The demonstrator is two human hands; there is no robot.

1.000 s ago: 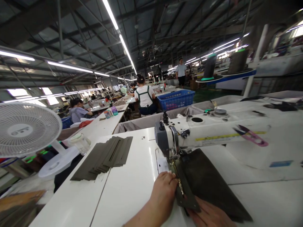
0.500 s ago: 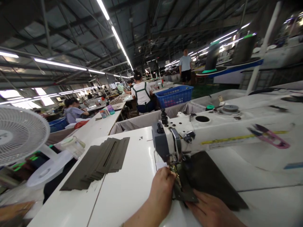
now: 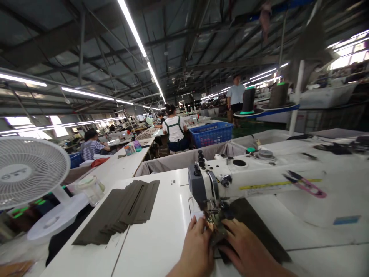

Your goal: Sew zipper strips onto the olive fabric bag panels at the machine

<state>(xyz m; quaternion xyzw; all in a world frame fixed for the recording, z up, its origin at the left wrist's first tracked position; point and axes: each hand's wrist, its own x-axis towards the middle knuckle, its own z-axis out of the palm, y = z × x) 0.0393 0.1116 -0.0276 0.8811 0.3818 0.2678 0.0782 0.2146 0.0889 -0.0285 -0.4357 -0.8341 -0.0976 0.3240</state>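
Note:
A dark olive fabric piece [image 3: 256, 227] lies under the head of a white sewing machine [image 3: 213, 181], spreading out to the right beneath its arm. My left hand [image 3: 198, 244] is closed at the left edge of the fabric, its fingertips close to the presser foot and a brass-coloured metal part [image 3: 211, 221]. On the other side, my right hand [image 3: 245, 244] grips the near part of the fabric, thumb below and fingers on top. The needle and the fabric between my fingers are partly hidden.
Left on the white table lies a fanned stack of olive fabric pieces [image 3: 123, 209]. Beyond it stand a white fan [image 3: 31, 173] and a clear jar [image 3: 90, 188]. Pink-handled snips [image 3: 308, 186] rest on the machine arm. A blue basket [image 3: 211, 134] and several people are farther back.
My right hand has moved forward and up, nearer the presser foot. My left fingers have shifted slightly at the fabric edge. The camera view has tilted up and turned a little.

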